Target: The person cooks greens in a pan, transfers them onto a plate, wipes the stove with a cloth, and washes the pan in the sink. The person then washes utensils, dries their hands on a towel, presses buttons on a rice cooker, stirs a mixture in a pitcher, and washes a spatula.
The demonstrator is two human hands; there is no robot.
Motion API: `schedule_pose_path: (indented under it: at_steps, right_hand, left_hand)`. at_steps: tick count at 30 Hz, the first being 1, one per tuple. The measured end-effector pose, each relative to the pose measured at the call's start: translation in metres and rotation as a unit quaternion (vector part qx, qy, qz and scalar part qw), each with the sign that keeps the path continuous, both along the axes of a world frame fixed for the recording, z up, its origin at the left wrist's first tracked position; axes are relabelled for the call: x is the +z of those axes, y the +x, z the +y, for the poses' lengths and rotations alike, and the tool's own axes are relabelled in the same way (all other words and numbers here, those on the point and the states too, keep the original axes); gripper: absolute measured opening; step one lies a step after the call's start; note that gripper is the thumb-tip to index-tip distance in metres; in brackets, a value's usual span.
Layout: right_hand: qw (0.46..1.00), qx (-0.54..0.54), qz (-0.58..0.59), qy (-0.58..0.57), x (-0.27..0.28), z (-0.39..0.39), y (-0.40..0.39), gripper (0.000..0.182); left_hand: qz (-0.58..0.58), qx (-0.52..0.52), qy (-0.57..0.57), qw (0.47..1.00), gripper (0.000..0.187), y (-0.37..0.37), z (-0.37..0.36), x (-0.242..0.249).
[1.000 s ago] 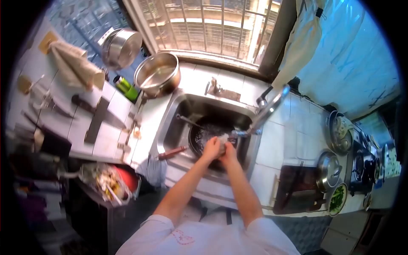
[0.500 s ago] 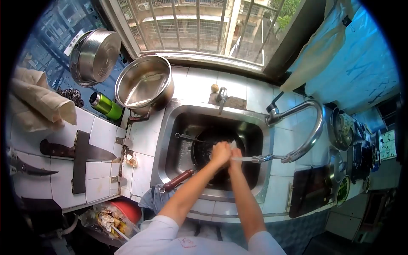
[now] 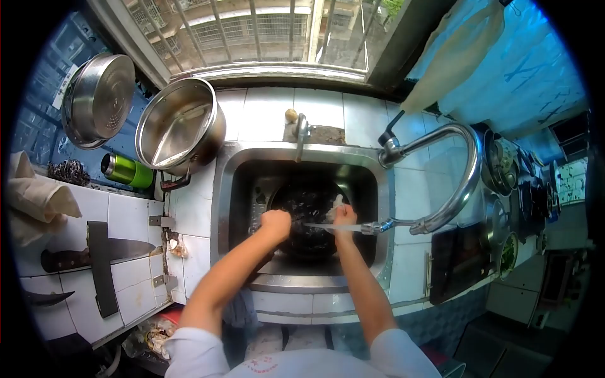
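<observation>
A dark round pan (image 3: 309,192) lies in the steel sink (image 3: 252,153) with water in it. My left hand (image 3: 275,225) is a closed fist at the pan's left side; what it grips is hidden. In my right hand (image 3: 344,215), at the pan's right side, is a crumpled whitish cloth (image 3: 336,203). A stream of water (image 3: 331,226) runs leftward over the pan from the curved faucet (image 3: 463,183), just below my right hand's fingers.
A large steel pot (image 3: 211,129) stands left of the sink. A knife (image 3: 126,249) and a dark strip (image 3: 101,271) lie on the left tiles, near a green bottle (image 3: 129,171). A small metal tap (image 3: 301,133) rises behind the sink. Pans (image 3: 501,164) stand far right.
My hands, together over the pan before, are now apart: the left has moved left, the right holds the cloth. The ring-ended utensil and brown handle are no longer plainly visible. The view has shifted.
</observation>
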State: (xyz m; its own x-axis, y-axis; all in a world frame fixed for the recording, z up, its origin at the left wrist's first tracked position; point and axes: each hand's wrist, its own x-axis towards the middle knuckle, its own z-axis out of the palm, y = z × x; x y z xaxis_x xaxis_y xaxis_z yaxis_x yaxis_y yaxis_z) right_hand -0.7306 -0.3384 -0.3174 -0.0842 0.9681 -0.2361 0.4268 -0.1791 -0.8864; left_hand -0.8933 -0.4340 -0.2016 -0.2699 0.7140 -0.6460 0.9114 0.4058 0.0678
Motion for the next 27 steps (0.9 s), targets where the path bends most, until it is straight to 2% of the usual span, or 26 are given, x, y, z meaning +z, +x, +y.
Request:
schedule_pose_path:
  at_steps: [1,2,3,4,5,6,7,8,9,10,12,13,14,15,17,18,21,23,25,27]
  right_hand:
    - [0.997,0.023,-0.049,0.051,-0.008,0.001,0.003,0.025]
    - [0.997,0.024,-0.073,0.017,0.03,-0.002,-0.004,0.024]
    - [0.987,0.068,-0.147,0.013,0.032,-0.001,-0.006,0.022]
    - [0.979,0.108,-0.173,0.022,0.028,-0.004,-0.009,0.021]
    - [0.969,0.146,-0.198,0.032,0.018,-0.007,-0.013,0.02]
    - [0.957,0.205,-0.202,0.038,0.0,-0.01,-0.016,0.019]
    - [0.942,0.261,-0.207,0.043,-0.021,-0.014,-0.02,0.019]
    - [0.94,0.266,-0.199,0.078,-0.041,-0.023,-0.025,0.018]
    - [0.936,0.269,-0.196,0.112,-0.053,-0.029,-0.029,0.018]
    - [0.933,0.283,-0.197,0.105,-0.039,-0.027,-0.029,0.017]
    - [0.929,0.275,-0.235,0.084,-0.019,-0.029,-0.033,0.016]
    - [0.926,0.254,-0.271,0.073,-0.016,-0.029,-0.036,0.016]
    - [0.909,0.3,-0.279,0.07,0.002,-0.026,-0.033,0.017]
    - [0.909,0.299,-0.268,0.115,-0.002,-0.023,-0.034,0.018]
    - [0.916,0.29,-0.24,0.141,0.018,-0.023,-0.033,0.017]
    - [0.911,0.291,-0.266,0.122,0.017,-0.025,-0.04,0.017]
    - [0.903,0.369,-0.214,0.042,0.018,-0.04,-0.038,0.021]
    - [0.915,0.35,-0.2,0.034,0.017,-0.034,-0.037,0.015]
    - [0.894,0.309,-0.283,0.158,0.025,-0.021,-0.036,0.016]
    - [0.933,0.26,-0.231,0.094,0.037,-0.006,-0.03,0.019]
  left_hand:
    - [-0.04,-0.01,-0.013,0.999,0.018,-0.003,-0.01,0.014]
    - [-0.163,0.092,-0.149,0.971,0.018,-0.008,-0.007,0.039]
    - [-0.217,0.123,-0.177,0.952,0.012,-0.012,-0.014,0.034]
    - [-0.346,0.276,-0.199,0.874,0.013,-0.015,-0.025,0.014]
    - [-0.459,0.415,-0.211,0.757,0.014,-0.014,-0.036,-0.002]
    - [-0.551,0.512,-0.216,0.623,0.015,-0.007,-0.038,0.001]
    - [-0.621,0.59,-0.216,0.469,0.016,0.0,-0.04,0.003]
    - [-0.658,0.646,-0.233,0.309,0.018,0.008,-0.042,-0.008]
    - [-0.656,0.645,-0.201,0.335,0.015,0.02,-0.041,-0.005]
    - [-0.646,0.624,-0.175,0.403,0.015,0.035,-0.042,0.006]
    - [-0.611,0.643,-0.164,0.432,0.019,0.054,-0.05,0.034]
    - [-0.604,0.657,-0.164,0.42,0.018,0.054,-0.059,0.047]
    - [-0.606,0.65,-0.144,0.434,0.016,0.051,-0.071,0.049]
    - [-0.609,0.633,-0.128,0.46,0.011,0.049,-0.077,0.065]
    - [-0.636,0.629,-0.101,0.436,0.006,0.045,-0.086,0.084]
    - [-0.634,0.627,-0.107,0.44,0.006,0.045,-0.085,0.085]
    - [-0.634,0.628,-0.081,0.444,0.005,0.048,-0.081,0.09]
    - [-0.612,0.623,-0.06,0.483,0.004,0.055,-0.082,0.093]
    - [-0.608,0.612,-0.066,0.502,0.005,0.059,-0.089,0.099]
    - [-0.531,0.578,-0.038,0.618,0.008,0.062,-0.098,0.108]
